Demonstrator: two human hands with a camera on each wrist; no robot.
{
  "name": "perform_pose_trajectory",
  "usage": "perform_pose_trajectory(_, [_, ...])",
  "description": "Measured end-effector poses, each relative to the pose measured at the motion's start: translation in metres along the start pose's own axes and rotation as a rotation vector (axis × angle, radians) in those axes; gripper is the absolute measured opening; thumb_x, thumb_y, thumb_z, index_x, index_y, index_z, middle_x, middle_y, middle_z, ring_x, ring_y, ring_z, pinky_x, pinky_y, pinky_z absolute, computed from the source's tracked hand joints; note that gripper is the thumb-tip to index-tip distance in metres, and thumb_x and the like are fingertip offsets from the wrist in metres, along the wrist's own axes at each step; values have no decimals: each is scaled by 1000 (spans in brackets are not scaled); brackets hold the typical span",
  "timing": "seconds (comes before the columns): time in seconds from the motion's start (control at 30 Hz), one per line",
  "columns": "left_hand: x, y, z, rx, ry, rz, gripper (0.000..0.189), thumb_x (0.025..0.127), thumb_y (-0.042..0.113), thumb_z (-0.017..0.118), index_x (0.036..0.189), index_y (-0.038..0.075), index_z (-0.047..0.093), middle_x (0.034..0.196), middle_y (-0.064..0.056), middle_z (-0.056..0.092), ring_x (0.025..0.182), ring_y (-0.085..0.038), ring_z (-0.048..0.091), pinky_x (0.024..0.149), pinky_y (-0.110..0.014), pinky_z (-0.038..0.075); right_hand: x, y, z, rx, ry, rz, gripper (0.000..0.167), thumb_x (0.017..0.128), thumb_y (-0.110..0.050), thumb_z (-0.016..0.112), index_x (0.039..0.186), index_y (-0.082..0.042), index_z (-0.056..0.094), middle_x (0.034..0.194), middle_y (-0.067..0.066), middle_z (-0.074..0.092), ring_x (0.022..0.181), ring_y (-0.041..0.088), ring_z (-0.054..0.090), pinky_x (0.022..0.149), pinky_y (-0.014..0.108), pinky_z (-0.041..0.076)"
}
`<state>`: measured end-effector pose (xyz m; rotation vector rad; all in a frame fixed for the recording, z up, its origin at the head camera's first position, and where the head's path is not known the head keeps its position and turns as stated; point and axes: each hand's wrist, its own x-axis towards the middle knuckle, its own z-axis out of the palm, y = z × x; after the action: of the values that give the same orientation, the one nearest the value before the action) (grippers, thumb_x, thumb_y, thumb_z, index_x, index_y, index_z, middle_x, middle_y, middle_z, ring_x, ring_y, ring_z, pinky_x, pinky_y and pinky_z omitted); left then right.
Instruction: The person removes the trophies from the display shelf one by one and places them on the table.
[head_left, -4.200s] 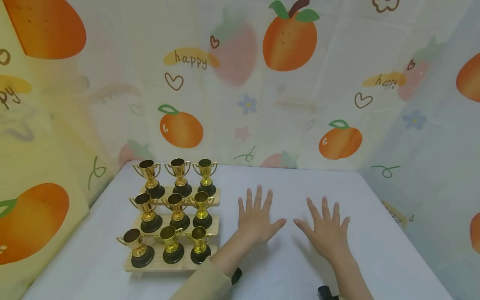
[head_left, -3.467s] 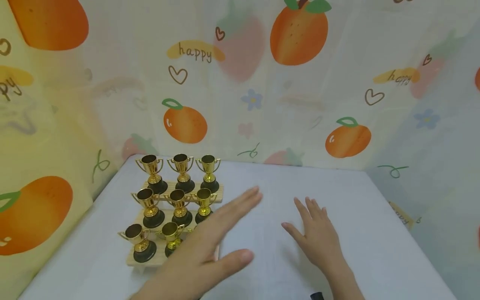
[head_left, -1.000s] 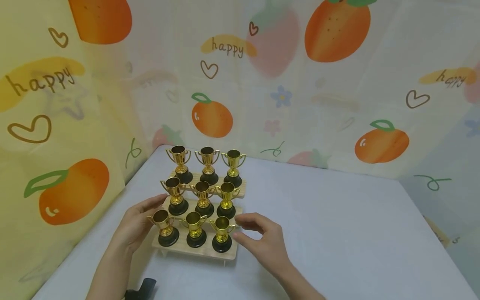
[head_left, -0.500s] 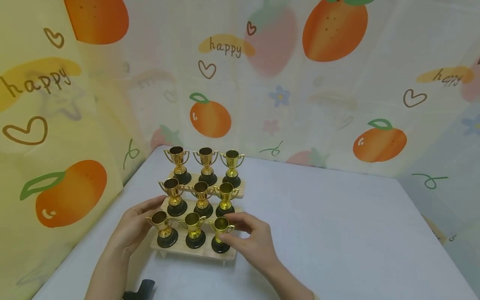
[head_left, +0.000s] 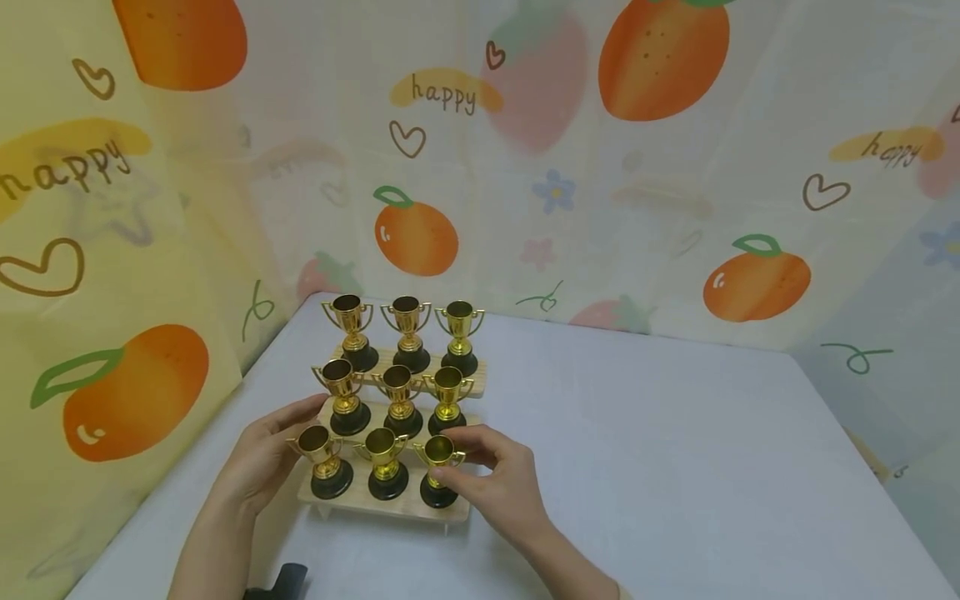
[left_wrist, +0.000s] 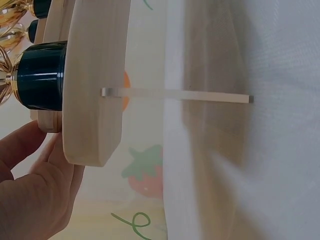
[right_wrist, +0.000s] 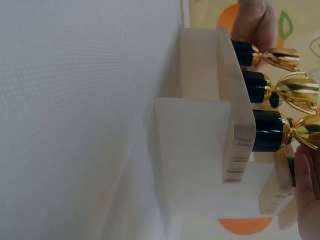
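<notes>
Small gold trophies with black bases stand in rows on a three-tier wooden display stand (head_left: 360, 499). My right hand (head_left: 501, 479) pinches the cup of the front-right trophy (head_left: 438, 475), thumb in front and fingers behind. That trophy's base is on the lowest board, beside the front-middle trophy (head_left: 386, 467). At the stand's left side, my left hand (head_left: 258, 458) holds the end of the middle board, level with the front-left trophy (head_left: 322, 463). The left wrist view shows its fingertips at that board's end, partly behind the lowest board (left_wrist: 95, 85).
The stand rests on a table with a white cover (head_left: 637, 458), which stretches off to the right. Fruit-printed curtains (head_left: 517, 250) hang behind and at both sides. A black strap device (head_left: 288, 581) sits at my left wrist.
My right hand has come in from beside the stand and taken hold of the front-right trophy. The left hand keeps its place on the stand. The view has shifted slightly.
</notes>
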<state>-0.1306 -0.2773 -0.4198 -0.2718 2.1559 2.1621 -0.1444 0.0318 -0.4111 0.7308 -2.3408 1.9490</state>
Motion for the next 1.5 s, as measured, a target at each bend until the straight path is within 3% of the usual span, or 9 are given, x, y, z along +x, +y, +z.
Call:
perform_pose_trajectory(0.23, [-2,-3,-2,-21,7,3,57,100,12,55,152,1,35,108,26,66,108,9,56,92,-4,43,0,1,0,37,-28,-6,34,76,-14,84,108,-15,72,104,4,75,91,6,70,82,25,62])
perform_pose_trajectory(0.5, [-4,-5,-3,-85,1,19,38,100,11,55,137,19,55,108,24,68,104,7,60,91,-7,48,-2,1,-3,59,-45,-11,34,76,-13,84,108,-13,72,104,7,75,89,4,69,81,25,62])
perform_pose_trajectory(0.67, [-4,-5,-2,-98,-2,31,30,100,10,55,122,30,61,107,23,69,102,6,62,90,-8,51,-5,0,-10,48,-62,-101,32,79,-15,83,109,-11,72,102,10,75,88,4,69,79,26,63])
perform_pose_trajectory(0.97, [-3,-3,-2,-81,-1,35,33,99,9,56,126,27,61,107,23,69,103,6,61,90,-7,49,-10,1,-29,25,-77,-179,30,81,-14,81,109,-10,71,101,11,75,90,5,70,79,28,63])
perform_pose_trajectory(1.33, [-1,-4,0,-90,-9,45,32,100,8,54,117,33,65,106,23,69,102,6,61,89,-7,50,-17,11,-57,-11,-10,-102,32,80,-12,81,110,-10,71,104,12,73,92,4,68,79,27,63])
perform_pose_trajectory(1.5, [0,-5,0,-108,-18,60,35,100,7,53,109,38,65,106,23,70,100,6,62,88,-8,51,-15,16,-70,-20,46,-110,32,79,-5,81,110,-5,70,104,15,73,91,4,68,77,25,63])
